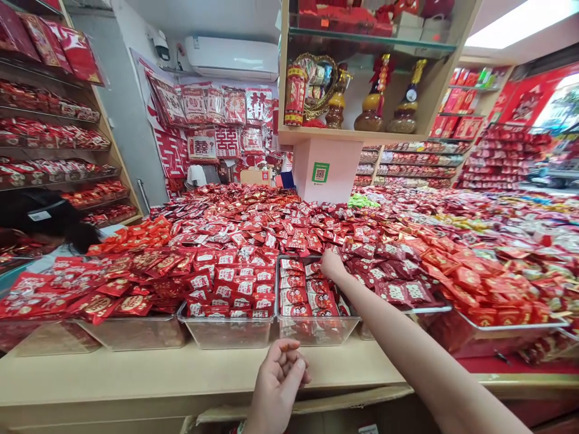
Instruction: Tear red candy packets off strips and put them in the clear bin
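Note:
My right hand (pixel 332 264) reaches to the back right of a clear plastic bin (pixel 316 331). Its fingers point away and are hidden, so any grip is out of sight. In that bin, red-and-white candy packets (pixel 296 295) printed with small figures stand in rows. My left hand (pixel 283 380) hovers in front of the bin, over the counter edge. Its fingers are loosely curled, the thumb apart from the index finger, and I see nothing in it. Dark maroon packets (pixel 393 271) lie right of my right hand.
Neighbouring bins hold red packets (pixel 233 283) and orange-red packets (pixel 488 283). A pale wooden counter (pixel 149 367) runs along the front, with an open cardboard box (pixel 316 416) below. A pillar (pixel 328 157) carries a display cabinet above. Another person's dark-haired head (pixel 40 214) shows at left.

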`<state>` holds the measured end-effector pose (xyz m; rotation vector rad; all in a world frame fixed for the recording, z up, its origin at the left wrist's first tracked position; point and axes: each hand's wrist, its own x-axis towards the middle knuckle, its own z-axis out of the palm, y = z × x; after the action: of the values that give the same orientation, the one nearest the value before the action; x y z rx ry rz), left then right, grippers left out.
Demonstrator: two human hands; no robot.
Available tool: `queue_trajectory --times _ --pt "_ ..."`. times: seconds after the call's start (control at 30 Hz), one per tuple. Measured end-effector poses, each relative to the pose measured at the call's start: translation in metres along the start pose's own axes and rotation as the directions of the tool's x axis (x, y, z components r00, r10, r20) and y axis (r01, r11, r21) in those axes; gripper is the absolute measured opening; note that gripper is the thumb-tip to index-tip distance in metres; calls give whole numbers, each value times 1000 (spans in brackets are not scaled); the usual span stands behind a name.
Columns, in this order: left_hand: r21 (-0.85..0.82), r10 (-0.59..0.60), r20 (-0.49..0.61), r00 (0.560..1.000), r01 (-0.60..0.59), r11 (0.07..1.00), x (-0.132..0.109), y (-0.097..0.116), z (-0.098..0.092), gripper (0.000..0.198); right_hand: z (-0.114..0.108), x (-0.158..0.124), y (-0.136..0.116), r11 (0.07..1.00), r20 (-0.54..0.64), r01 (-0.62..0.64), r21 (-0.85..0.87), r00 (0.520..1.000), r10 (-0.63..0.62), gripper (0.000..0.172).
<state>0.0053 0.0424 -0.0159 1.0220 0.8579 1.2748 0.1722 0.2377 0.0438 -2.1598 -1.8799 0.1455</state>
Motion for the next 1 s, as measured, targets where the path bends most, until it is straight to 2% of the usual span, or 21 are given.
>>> queue_trajectory --times 0.13,0.4,0.67,0.8,1.0 --pt "51 0 23 1000 -1 999 -1 -4 -1 14 3 2 1 997 36 33 -70 999 -30 23" --pt "158 -22 66 998 12 987 -3 0 -1 8 -5 -16 2 987 48 63 -150 997 -56 30" --pt "183 -41 80 996 26 983 -4 -1 -1 8 -16 -10 12 978 85 104 -184 992 -89 28" --pt "201 -39 83 996 22 979 -5 -2 -1 8 -8 -9 12 977 98 106 -184 991 -89 26" --pt "224 -39 86 996 19 974 -3 -2 -1 8 4 -9 8 984 78 40 -173 997 -27 30"
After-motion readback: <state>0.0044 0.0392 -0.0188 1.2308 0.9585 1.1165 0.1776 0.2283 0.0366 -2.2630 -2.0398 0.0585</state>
